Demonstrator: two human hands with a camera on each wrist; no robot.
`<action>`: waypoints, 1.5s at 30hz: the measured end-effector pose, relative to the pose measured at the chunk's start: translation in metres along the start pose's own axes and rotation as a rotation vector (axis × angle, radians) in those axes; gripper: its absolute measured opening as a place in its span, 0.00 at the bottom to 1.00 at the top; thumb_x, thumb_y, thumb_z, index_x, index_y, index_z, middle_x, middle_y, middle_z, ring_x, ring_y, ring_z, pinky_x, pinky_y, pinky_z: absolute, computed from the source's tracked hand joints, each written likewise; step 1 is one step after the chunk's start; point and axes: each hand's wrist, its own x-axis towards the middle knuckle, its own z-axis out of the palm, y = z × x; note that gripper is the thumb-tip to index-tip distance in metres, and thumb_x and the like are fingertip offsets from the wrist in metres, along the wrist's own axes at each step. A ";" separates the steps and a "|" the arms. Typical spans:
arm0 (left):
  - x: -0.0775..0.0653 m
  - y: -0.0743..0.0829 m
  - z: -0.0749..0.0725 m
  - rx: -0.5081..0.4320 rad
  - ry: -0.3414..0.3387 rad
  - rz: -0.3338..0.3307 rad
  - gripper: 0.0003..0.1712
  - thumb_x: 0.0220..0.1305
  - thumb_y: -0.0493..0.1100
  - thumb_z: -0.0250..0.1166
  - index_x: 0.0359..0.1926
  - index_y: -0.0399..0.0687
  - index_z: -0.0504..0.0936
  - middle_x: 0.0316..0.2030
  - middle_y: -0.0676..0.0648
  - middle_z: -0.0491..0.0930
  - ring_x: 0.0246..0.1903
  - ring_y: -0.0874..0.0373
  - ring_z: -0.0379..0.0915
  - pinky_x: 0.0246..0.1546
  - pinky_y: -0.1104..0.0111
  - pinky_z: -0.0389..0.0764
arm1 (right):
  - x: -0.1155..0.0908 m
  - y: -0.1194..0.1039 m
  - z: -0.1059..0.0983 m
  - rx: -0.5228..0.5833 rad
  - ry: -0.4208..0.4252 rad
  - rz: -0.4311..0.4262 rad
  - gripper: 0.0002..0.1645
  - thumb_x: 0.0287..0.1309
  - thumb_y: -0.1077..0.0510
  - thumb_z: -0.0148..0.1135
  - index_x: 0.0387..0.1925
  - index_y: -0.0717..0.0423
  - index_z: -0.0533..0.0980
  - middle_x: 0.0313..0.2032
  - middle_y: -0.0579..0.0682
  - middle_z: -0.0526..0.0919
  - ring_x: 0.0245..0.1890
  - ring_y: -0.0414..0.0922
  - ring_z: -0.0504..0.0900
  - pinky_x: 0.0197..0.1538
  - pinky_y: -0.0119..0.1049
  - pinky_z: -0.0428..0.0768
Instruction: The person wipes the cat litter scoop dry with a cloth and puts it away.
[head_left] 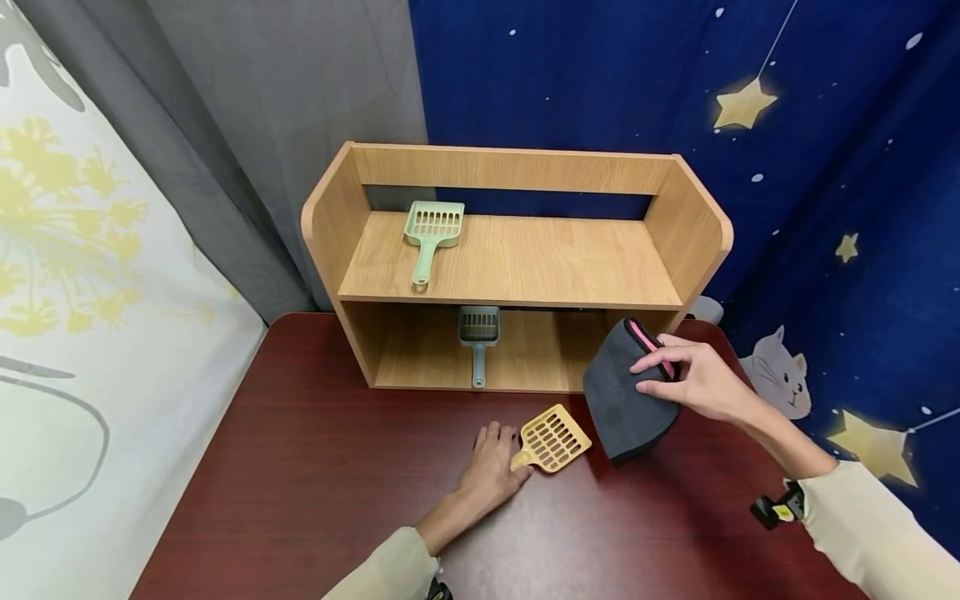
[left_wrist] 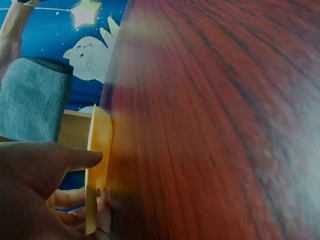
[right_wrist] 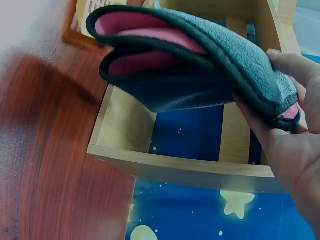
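Note:
My right hand (head_left: 705,379) pinches a folded grey cloth (head_left: 626,392) by its upper edge, above the table's right side. In the right wrist view, the cloth (right_wrist: 200,60) shows a pink inner side and dark edging between its folds. My left hand (head_left: 491,471) is low at the tabletop and holds the handle of a yellow litter scoop (head_left: 557,437), whose slotted head points away to the right. From the left wrist view, the thumb lies on one side of the yellow scoop (left_wrist: 102,135) and fingers show behind it.
A two-tier wooden shelf (head_left: 510,258) stands at the back of the dark red table (head_left: 337,483). On its upper board lies a green litter scoop (head_left: 435,225); a grey-blue litter scoop (head_left: 478,333) is in the lower tier. Behind hangs a blue star-patterned curtain (head_left: 600,75).

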 end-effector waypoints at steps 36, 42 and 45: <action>0.030 -0.036 -0.119 -0.082 -0.091 0.409 0.15 0.66 0.43 0.75 0.53 0.50 0.90 0.40 0.55 0.88 0.36 0.64 0.80 0.38 0.62 0.83 | 0.056 0.001 0.034 0.004 -0.074 -0.277 0.24 0.52 0.78 0.74 0.45 0.52 0.90 0.43 0.46 0.83 0.40 0.41 0.76 0.40 0.31 0.72; 0.035 -0.037 -0.131 -0.105 -0.083 0.440 0.16 0.67 0.44 0.75 0.54 0.47 0.89 0.44 0.52 0.90 0.41 0.62 0.84 0.42 0.62 0.84 | 0.071 0.003 0.053 0.098 -0.119 -0.265 0.21 0.55 0.76 0.73 0.45 0.52 0.90 0.43 0.49 0.83 0.42 0.45 0.77 0.43 0.32 0.74; 0.038 -0.035 -0.134 -0.109 -0.086 0.439 0.16 0.67 0.44 0.75 0.54 0.46 0.89 0.42 0.52 0.89 0.39 0.62 0.82 0.42 0.64 0.83 | 0.078 0.002 0.065 0.152 -0.134 -0.238 0.21 0.54 0.78 0.73 0.45 0.55 0.90 0.44 0.51 0.83 0.42 0.46 0.77 0.44 0.31 0.75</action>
